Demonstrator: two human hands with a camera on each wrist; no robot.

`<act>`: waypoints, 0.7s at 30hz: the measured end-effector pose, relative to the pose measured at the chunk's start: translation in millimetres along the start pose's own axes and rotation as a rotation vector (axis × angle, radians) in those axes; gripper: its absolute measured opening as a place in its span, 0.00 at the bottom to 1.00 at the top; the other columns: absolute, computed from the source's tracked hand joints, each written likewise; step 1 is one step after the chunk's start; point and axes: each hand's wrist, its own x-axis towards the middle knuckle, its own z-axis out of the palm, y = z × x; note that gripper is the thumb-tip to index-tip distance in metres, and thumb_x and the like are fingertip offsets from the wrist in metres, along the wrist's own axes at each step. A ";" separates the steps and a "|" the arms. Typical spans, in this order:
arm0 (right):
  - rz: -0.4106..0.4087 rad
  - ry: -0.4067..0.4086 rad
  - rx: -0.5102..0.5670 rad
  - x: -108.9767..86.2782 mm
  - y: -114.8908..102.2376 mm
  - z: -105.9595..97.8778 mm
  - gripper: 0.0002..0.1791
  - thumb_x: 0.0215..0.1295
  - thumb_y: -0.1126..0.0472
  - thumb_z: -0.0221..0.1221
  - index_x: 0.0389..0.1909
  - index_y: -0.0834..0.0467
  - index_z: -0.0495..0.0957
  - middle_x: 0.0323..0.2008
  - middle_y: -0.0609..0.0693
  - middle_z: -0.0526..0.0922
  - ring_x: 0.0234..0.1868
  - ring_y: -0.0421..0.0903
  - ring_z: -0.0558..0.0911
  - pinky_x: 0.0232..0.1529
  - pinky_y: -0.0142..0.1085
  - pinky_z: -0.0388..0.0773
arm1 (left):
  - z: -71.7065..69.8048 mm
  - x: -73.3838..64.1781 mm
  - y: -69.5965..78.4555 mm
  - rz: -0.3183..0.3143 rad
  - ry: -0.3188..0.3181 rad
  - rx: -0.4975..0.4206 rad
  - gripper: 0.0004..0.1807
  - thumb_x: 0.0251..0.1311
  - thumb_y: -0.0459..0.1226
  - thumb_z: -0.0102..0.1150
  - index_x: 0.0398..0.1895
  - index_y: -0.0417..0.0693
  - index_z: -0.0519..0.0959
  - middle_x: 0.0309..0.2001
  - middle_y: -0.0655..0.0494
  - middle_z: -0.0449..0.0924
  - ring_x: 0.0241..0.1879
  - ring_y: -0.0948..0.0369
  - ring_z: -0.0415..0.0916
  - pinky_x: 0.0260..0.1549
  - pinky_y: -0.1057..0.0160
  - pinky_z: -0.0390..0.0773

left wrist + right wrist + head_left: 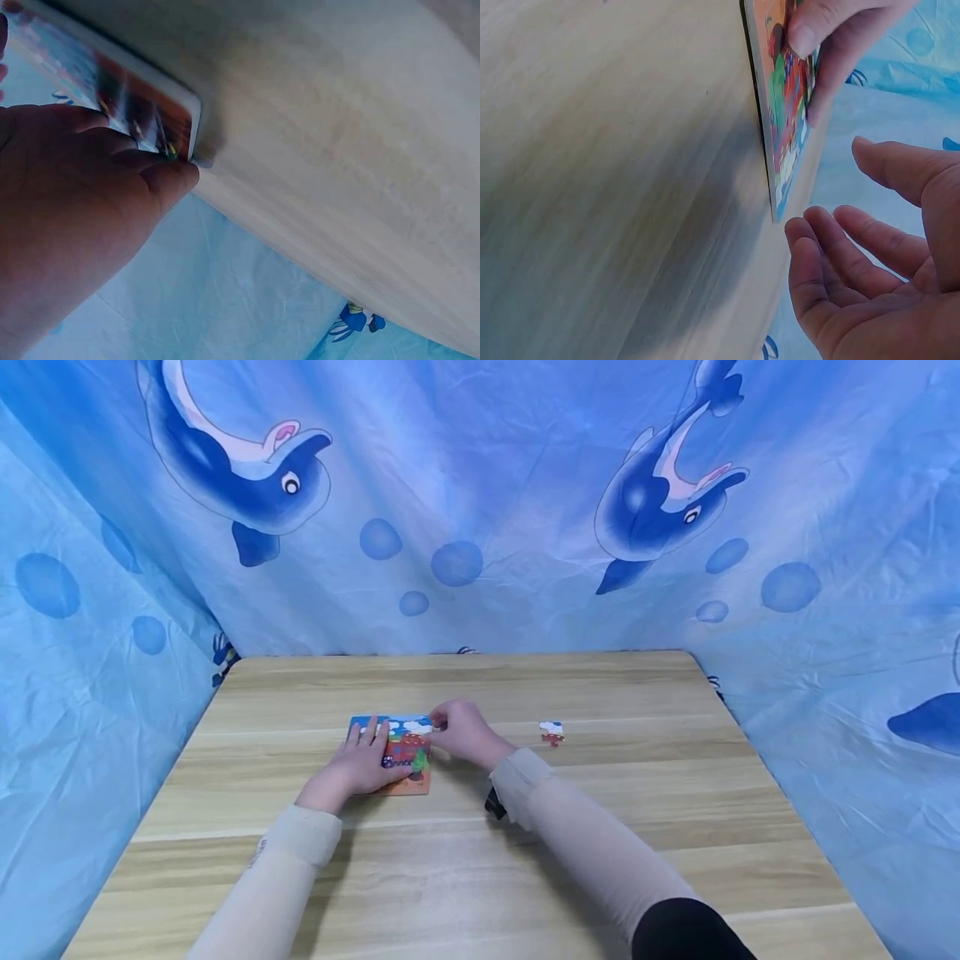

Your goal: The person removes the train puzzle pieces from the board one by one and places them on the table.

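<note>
Head view showed a small rectangular picture puzzle board with a blue sky, white clouds and red shapes (401,747) lying flat a little left of the frame's centre on the pale wooden desk (600,860), its long axis hard to judge under the hands. The left hand (360,764) lay flat on the board's left part, fingers straight and spread toward the top of the frame, pressing it down; in the left wrist view its thumb (169,180) rested at the board's corner edge (150,112). The right hand (465,731) sat just beside the board's upper right corner, fingers gathered near the edge; the right wrist view showed its fingers (855,247) loosely curved and parted, close to the board's rim (769,150) but holding nothing that could be made out. Both hands were therefore on or touching the board, the left fully upon it. A single loose puzzle piece, white on top and red below (552,732), lay to the right of centre in the frame, well apart from the board and nearer the right hand, with bare desk between and nothing in the way. A blue cloth printed with dolphins and bubbles (480,485) filled the upper frame and both sides.
</note>
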 end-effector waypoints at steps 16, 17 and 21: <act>0.017 -0.072 -0.210 19.5 -25.0 23.2 0.23 0.63 0.53 0.72 0.54 0.61 0.85 0.48 0.50 0.86 0.46 0.42 0.83 0.47 0.33 0.80 | -7.5 0.5 -17.3 -0.006 -0.032 -0.049 0.60 0.69 0.65 0.51 0.78 0.27 0.35 0.78 0.29 0.28 0.74 0.30 0.25 0.70 0.35 0.43; 0.015 -0.074 -0.235 21.5 -25.8 25.0 0.22 0.63 0.52 0.72 0.53 0.61 0.85 0.47 0.50 0.86 0.45 0.42 0.83 0.47 0.33 0.80 | -8.7 0.1 -16.3 -0.008 -0.030 -0.046 0.59 0.70 0.63 0.51 0.78 0.26 0.36 0.78 0.29 0.29 0.74 0.30 0.26 0.70 0.35 0.43; 0.016 -0.088 -0.309 27.6 -27.1 32.6 0.17 0.63 0.52 0.72 0.46 0.60 0.87 0.40 0.48 0.87 0.38 0.39 0.82 0.42 0.31 0.79 | -11.4 -0.8 -11.9 -0.012 -0.021 -0.019 0.52 0.75 0.57 0.49 0.78 0.25 0.38 0.78 0.28 0.32 0.74 0.29 0.28 0.71 0.36 0.43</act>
